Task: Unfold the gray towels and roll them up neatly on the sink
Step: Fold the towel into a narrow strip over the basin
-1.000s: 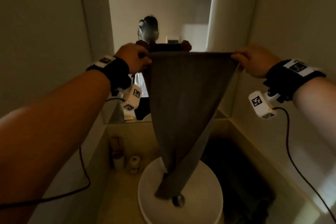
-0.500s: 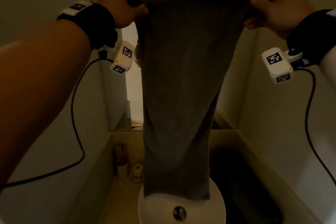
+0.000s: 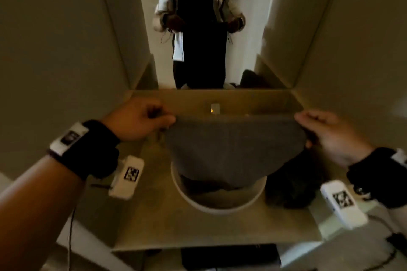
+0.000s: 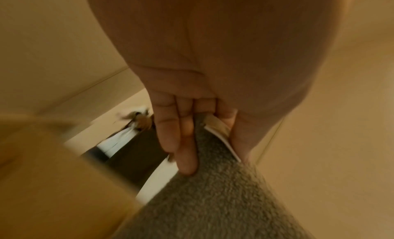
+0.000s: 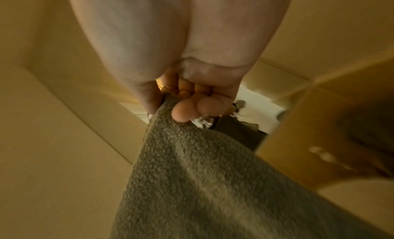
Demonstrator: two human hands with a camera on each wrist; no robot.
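Gray towel (image 3: 235, 152), now low over the basin (image 3: 220, 207): half a second ago it hangs full length from hands raised near the lamp, hem just above the drain; now both hands are down to just above the counter and the top edge stretches taut across the far side of the basin. Left hand (image 3: 141, 121) pinches the left corner; the left wrist view shows fingers (image 4: 183, 141) laid along the pile with a white-edged label tucked against the thumb side. Right hand (image 3: 328, 134) pinches the right corner, fingertips (image 5: 181, 113) curled into the terry. Neither hand is free. The cloth's lower part sags into the basin and bunches there, near rim still showing; whether it lies flat inside cannot be told. A second dark heap (image 3: 293, 185) sits on the counter (image 3: 154, 215) just right of the basin, likely another towel, too dim to be sure. Reading: unfolding looks done, and the drop suggests the start of laying the towel out for rolling. Rolling itself not yet begun. Concern: the bowl gives no flat bed, so the hem may crumple rather than spread. Mirror (image 3: 198, 28) behind the basin reflects the person holding the cloth.
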